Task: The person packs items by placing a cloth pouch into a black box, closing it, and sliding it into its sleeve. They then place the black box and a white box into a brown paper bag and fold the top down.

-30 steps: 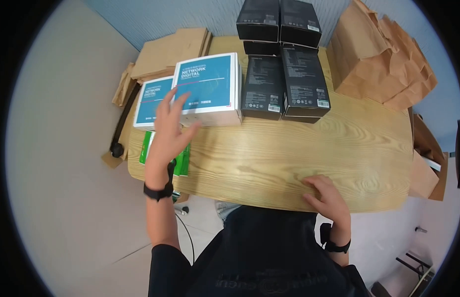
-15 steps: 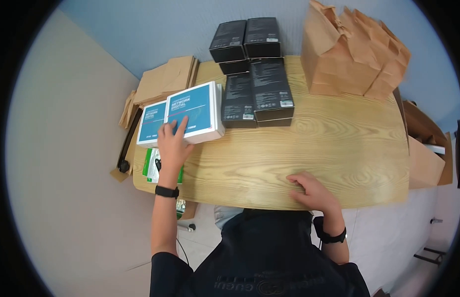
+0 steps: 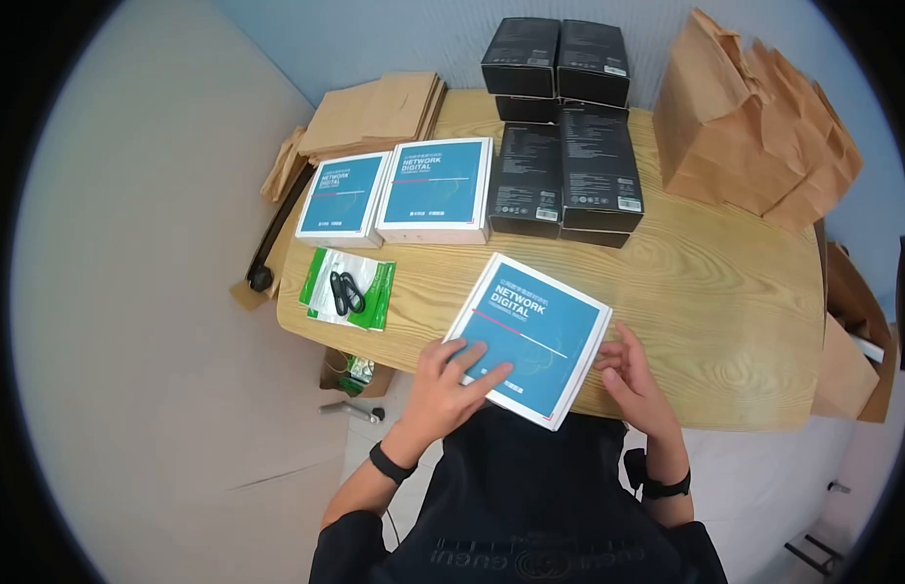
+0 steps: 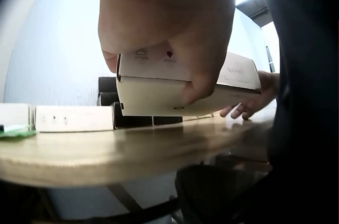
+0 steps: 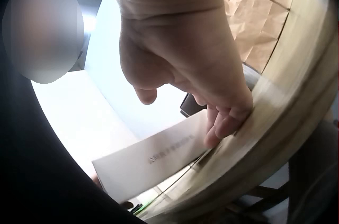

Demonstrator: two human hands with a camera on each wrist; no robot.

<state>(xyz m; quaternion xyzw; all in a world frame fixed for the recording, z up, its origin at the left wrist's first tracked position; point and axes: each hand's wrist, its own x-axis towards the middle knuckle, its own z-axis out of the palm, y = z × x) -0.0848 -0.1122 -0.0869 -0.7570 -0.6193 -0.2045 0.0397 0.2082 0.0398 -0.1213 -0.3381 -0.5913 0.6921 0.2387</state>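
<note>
In the head view, a white box with a blue "NETWORK DIGITAL" top is tilted near the table's front edge. My left hand grips its left front side, fingers spread over the lid and thumb on the front wall. The left wrist view shows the box raised above the tabletop at its near end. Beside the box's right side is my right hand, fingers loosely bent. Its fingertips are right at the box's end in the right wrist view. Two similar boxes stand side by side at the back left.
Green-and-white packets with a coiled black cable on top lie at the left. Stacked black boxes stand at the back, with a brown paper bag to their right. Flat brown packaging sits at the back left.
My left hand has taken the upper white box from the back-left group and brought it right and toward my body. My right hand now has the box close beside its fingers.
</note>
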